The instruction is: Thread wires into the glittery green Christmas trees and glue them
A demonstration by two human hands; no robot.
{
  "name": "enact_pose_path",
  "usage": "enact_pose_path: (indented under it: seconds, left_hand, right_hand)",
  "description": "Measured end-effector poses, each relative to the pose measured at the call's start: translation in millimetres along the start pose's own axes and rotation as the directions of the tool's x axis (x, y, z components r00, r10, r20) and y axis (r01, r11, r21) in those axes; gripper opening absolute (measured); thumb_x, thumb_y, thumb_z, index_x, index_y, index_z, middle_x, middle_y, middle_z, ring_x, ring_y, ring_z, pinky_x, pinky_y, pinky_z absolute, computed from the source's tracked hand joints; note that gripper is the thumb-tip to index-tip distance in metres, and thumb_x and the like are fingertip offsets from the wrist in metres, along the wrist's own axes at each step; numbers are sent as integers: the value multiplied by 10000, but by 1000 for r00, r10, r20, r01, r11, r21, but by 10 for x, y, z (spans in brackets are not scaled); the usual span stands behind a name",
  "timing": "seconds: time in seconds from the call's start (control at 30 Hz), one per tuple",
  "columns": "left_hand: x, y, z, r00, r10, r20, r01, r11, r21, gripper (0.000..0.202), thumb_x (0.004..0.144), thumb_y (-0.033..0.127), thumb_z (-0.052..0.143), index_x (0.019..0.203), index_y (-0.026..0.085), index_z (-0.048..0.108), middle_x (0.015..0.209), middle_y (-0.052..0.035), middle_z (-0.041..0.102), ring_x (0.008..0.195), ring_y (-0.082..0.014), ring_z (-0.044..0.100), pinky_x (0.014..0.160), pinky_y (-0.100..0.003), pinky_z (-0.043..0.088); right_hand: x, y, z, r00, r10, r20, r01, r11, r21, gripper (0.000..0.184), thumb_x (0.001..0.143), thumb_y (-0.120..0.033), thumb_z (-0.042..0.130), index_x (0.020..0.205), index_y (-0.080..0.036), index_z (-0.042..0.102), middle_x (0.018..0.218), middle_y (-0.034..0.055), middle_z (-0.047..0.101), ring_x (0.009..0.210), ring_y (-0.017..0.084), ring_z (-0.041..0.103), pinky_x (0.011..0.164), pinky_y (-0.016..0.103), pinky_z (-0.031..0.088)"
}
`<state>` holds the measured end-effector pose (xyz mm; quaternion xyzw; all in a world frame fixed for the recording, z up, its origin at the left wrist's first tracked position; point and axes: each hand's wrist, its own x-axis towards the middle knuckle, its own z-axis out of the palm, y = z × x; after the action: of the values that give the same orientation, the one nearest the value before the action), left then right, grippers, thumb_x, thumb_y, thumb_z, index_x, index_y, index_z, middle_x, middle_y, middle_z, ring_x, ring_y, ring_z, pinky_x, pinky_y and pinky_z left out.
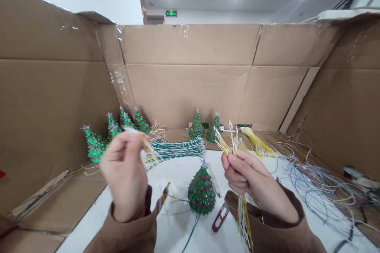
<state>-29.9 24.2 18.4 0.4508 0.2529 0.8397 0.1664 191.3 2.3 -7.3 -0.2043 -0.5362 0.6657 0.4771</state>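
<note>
Cardboard walls (190,87), taped into a three-sided screen, close off the bench from nine o'clock round to three, and a white table top (178,172) lies inside them. At four o'clock a loose tangle of grey wires (314,182) sprawls over the surface, close enough to the right sleeve that it could probably snag anything dangling there. A sheaf of green-and-white wires (178,149) lies flat just below centre, with a heap of yellow wires (259,142) at three o'clock of it. A row of small trees (95,144) stands at nine o'clock against the wall, and two more trees (196,124) stand at twelve. One glittered green tree (202,191) stands upright at six o'clock, between the two hands. The left hand (124,174), at seven o'clock, pinches a pale strand (145,142) between thumb and fingertips; motion blur hides its detail. The right hand (252,178), at five o'clock, is closed around a bundle of yellow-and-white wires (230,142), whose ends fan out above the fist while the tails hang below the wrist. To part one wire cleanly, the fist would best grip firmly near the fanned ends. The pinch should take a single tip and draw it straight, clear of the tree. Red snips (219,218) lie on the table, just beside the hanging tails.
</note>
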Motion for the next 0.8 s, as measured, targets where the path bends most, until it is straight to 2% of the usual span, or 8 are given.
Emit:
enact_pose_path:
  seconds: [0.03, 0.1, 0.17, 0.23, 0.4, 0.8]
  left_hand:
    - [-91, -21, 67, 992, -46, 116, 43, 999, 23, 100, 783, 158, 624, 684, 156, 614, 673, 15, 610, 635, -80, 538, 579, -176, 430]
    - [-272, -55, 204, 933, -169, 317, 150, 985, 83, 97, 812, 213, 617, 727, 167, 626, 675, 16, 615, 628, -79, 544, 584, -173, 448]
    - [-412, -65, 309, 866, -255, 429, 230, 967, 110, 117, 819, 239, 613, 729, 165, 615, 664, 21, 605, 604, -68, 534, 571, -159, 448]
    - [-498, -57, 366, 824, -300, 481, 278, 953, 118, 137, 816, 251, 616, 714, 159, 606, 654, 26, 586, 598, -60, 520, 570, -145, 443]
    - [-562, -43, 374, 794, -347, 499, 343, 934, 104, 116, 810, 260, 624, 744, 164, 619, 701, 23, 597, 637, -59, 530, 594, -131, 454]
    - [-580, -70, 398, 803, -374, 465, 364, 924, 114, 141, 789, 284, 643, 733, 156, 622, 686, 17, 595, 594, -64, 530, 573, -150, 476]
  right_hand:
    - [3, 4, 25, 1000, -14, 6, 14, 1000, 4, 283, 883, -443, 550, 788, -179, 518, 522, -111, 212, 412, 22, 113, 375, 159, 99]
    - [10, 18, 83, 999, -41, 5, 41, 999, 19, 261, 882, -450, 549, 844, -194, 511, 523, -114, 232, 404, 22, 113, 365, 153, 99]
    - [17, 38, 132, 999, -52, -7, 52, 998, 40, 262, 871, -461, 563, 865, -213, 480, 522, -121, 248, 396, 22, 112, 354, 145, 97]
    - [25, 62, 162, 999, -40, -11, 41, 998, 54, 280, 865, -468, 569, 836, -219, 444, 519, -125, 258, 392, 21, 114, 351, 139, 96]
    - [69, 128, 175, 999, -34, -34, 35, 999, 28, 288, 874, -456, 560, 810, -210, 424, 511, -126, 269, 395, 20, 128, 360, 143, 104]
    - [99, 190, 231, 996, -38, -78, 38, 999, -1, 339, 844, -496, 581, 785, -206, 415, 507, -131, 243, 399, 23, 126, 359, 159, 92]
